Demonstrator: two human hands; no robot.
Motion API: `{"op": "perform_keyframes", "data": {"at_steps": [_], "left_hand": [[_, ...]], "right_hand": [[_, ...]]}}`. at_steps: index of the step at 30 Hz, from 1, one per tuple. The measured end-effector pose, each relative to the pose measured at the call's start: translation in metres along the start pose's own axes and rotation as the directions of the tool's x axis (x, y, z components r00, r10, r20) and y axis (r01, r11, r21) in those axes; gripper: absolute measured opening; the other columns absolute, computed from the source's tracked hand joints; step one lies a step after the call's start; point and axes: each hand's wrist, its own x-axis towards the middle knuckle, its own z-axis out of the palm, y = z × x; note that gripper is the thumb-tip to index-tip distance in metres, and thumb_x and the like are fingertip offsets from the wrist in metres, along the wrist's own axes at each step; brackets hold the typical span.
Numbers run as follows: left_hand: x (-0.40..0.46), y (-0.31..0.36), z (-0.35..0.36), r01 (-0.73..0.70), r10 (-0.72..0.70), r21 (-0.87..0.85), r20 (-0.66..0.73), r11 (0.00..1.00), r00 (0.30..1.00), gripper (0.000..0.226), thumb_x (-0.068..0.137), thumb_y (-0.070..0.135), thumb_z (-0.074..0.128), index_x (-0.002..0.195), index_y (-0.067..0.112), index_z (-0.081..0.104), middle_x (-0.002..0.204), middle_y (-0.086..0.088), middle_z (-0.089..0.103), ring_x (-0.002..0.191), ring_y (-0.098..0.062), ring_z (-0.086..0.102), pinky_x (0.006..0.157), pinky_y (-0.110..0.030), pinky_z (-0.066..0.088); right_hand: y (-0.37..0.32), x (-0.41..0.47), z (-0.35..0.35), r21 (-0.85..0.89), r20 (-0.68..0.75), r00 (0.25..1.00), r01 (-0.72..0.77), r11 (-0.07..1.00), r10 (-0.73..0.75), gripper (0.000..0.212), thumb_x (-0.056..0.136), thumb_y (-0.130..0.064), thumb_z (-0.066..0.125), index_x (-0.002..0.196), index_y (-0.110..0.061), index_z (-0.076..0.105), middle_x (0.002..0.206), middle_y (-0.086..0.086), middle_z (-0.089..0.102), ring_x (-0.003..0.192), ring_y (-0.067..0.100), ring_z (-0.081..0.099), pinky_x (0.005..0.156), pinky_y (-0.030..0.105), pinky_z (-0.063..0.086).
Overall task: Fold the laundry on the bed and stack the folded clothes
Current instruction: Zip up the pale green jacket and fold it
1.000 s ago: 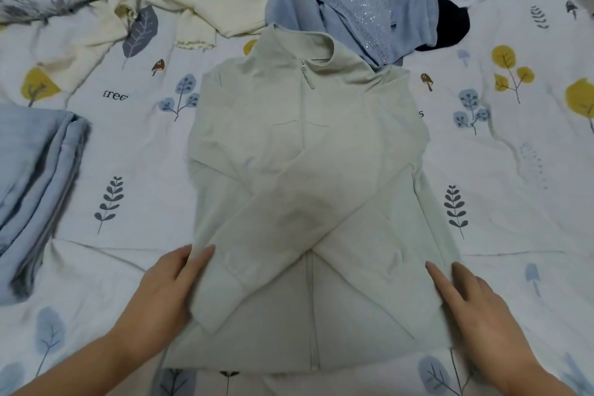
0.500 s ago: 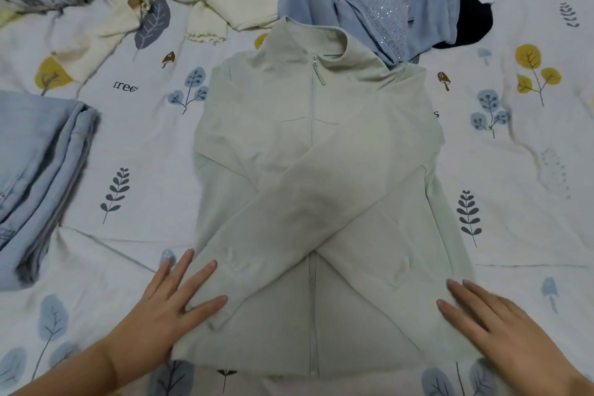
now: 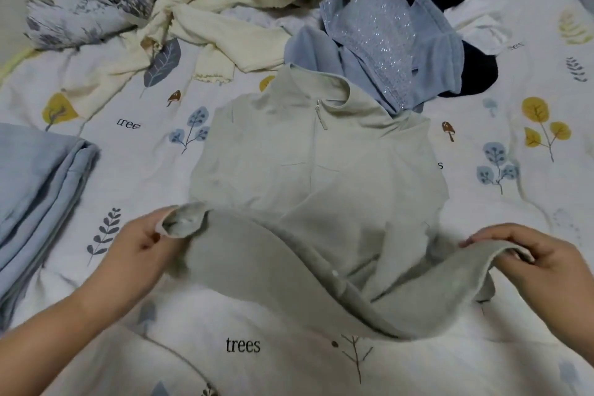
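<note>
Lifting hem of green jacket [image 3: 321, 177], frame centre; half second ago hem flat, my palms beside it. Now left hand [image 3: 141, 244] and right hand [image 3: 543, 264] each pinch a bottom corner, wide apart. Bottom-up fold starting; stacking comes after.

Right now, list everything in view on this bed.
zip jacket: one, pale green, centre, hem lifted off the bed
folded stack: one, light blue, left edge
cream clothes: a heap, pale yellow, top centre
sparkly garment: one, blue, top right of the jacket
dark garment: one, navy or black, beside the blue one
floral cloth: one, grey-blue, top left
bedsheet: one, white with tree prints, underneath
hands: left and right, each gripping a hem corner
</note>
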Motion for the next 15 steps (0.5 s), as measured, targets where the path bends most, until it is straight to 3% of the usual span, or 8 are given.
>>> {"op": "perform_keyframes", "data": {"at_steps": [3, 6, 8, 10, 11, 13, 14, 15], "left_hand": [[0.053, 0.017, 0.003, -0.067, 0.060, -0.071, -0.092, 0.995, 0.994, 0.049, 0.092, 0.002, 0.053, 0.070, 0.042, 0.068, 0.055, 0.021, 0.061, 0.048, 0.010, 0.050, 0.047, -0.005, 0.039], [0.110, 0.029, 0.001, -0.096, 0.080, -0.062, -0.226, 0.993, 0.971, 0.024, 0.080, 0.018, 0.050, 0.068, 0.032, 0.065, 0.062, 0.018, 0.059, 0.057, 0.009, 0.047, 0.056, -0.011, 0.039], [0.150, 0.027, 0.001, -0.091, 0.074, -0.047, -0.291, 0.995, 0.954, 0.018, 0.083, 0.015, 0.046, 0.071, 0.022, 0.058, 0.069, 0.009, 0.054, 0.067, -0.004, 0.047, 0.061, -0.023, 0.037], [0.184, 0.022, 0.003, -0.062, 0.046, -0.037, -0.337, 0.997, 0.940, 0.026, 0.088, 0.007, 0.043, 0.070, 0.023, 0.054, 0.066, 0.012, 0.053, 0.063, -0.005, 0.045, 0.057, -0.019, 0.039], [0.198, 0.017, 0.007, -0.042, 0.036, -0.011, -0.346, 0.999, 0.937, 0.028, 0.089, 0.006, 0.042, 0.071, 0.023, 0.054, 0.065, 0.012, 0.054, 0.062, -0.004, 0.046, 0.053, -0.017, 0.040], [0.218, 0.001, 0.018, 0.051, -0.019, 0.082, -0.344, 0.995, 0.939, 0.016, 0.091, 0.009, 0.044, 0.087, 0.016, 0.059, 0.083, -0.004, 0.062, 0.078, -0.017, 0.056, 0.066, -0.022, 0.044], [0.224, -0.007, 0.024, 0.143, -0.092, 0.127, -0.345, 0.982, 0.934, 0.017, 0.093, 0.016, 0.047, 0.104, 0.010, 0.058, 0.098, -0.013, 0.063, 0.092, -0.026, 0.058, 0.077, -0.028, 0.044], [0.228, -0.014, 0.031, 0.261, -0.192, 0.166, -0.347, 0.951, 0.918, 0.031, 0.094, 0.023, 0.049, 0.121, 0.007, 0.051, 0.114, -0.017, 0.060, 0.106, -0.032, 0.055, 0.089, -0.034, 0.042]], "right_hand": [[-0.025, 0.056, 0.002, 0.058, -0.083, 0.996, 0.041, 0.997, -0.036, 0.039, 0.082, 0.011, 0.052, 0.071, -0.022, 0.070, 0.073, -0.013, 0.070, 0.066, 0.005, 0.061, 0.061, 0.008, 0.047], [-0.043, 0.111, 0.008, 0.061, -0.160, 0.983, 0.099, 0.993, -0.088, 0.035, 0.082, 0.007, 0.050, 0.069, -0.023, 0.064, 0.058, -0.017, 0.062, 0.053, -0.003, 0.052, 0.051, 0.004, 0.040], [-0.046, 0.149, 0.012, 0.050, -0.218, 0.973, 0.084, 0.995, -0.071, 0.032, 0.081, 0.003, 0.050, 0.068, -0.024, 0.061, 0.052, -0.016, 0.058, 0.048, -0.001, 0.048, 0.047, 0.007, 0.038], [-0.045, 0.183, 0.020, 0.006, -0.287, 0.957, 0.046, 0.999, -0.042, 0.025, 0.078, -0.001, 0.049, 0.071, -0.020, 0.063, 0.055, -0.011, 0.057, 0.052, 0.003, 0.048, 0.054, 0.017, 0.043], [-0.042, 0.196, 0.025, -0.008, -0.316, 0.949, 0.018, 1.000, -0.020, 0.020, 0.078, -0.003, 0.049, 0.076, -0.016, 0.065, 0.061, -0.008, 0.057, 0.058, 0.009, 0.049, 0.060, 0.026, 0.046], [-0.033, 0.215, 0.037, -0.090, -0.343, 0.939, -0.073, 0.993, 0.038, 0.019, 0.080, -0.008, 0.053, 0.096, -0.013, 0.063, 0.083, 0.009, 0.063, 0.077, 0.024, 0.057, 0.078, 0.040, 0.049], [-0.028, 0.220, 0.044, -0.159, -0.336, 0.938, -0.144, 0.977, 0.083, 0.030, 0.082, -0.013, 0.058, 0.112, -0.012, 0.058, 0.101, 0.015, 0.063, 0.094, 0.031, 0.058, 0.088, 0.043, 0.046], [-0.025, 0.222, 0.051, -0.224, -0.330, 0.933, -0.222, 0.949, 0.140, 0.047, 0.083, -0.019, 0.062, 0.127, -0.012, 0.048, 0.119, 0.018, 0.057, 0.110, 0.034, 0.052, 0.095, 0.043, 0.041]]}}
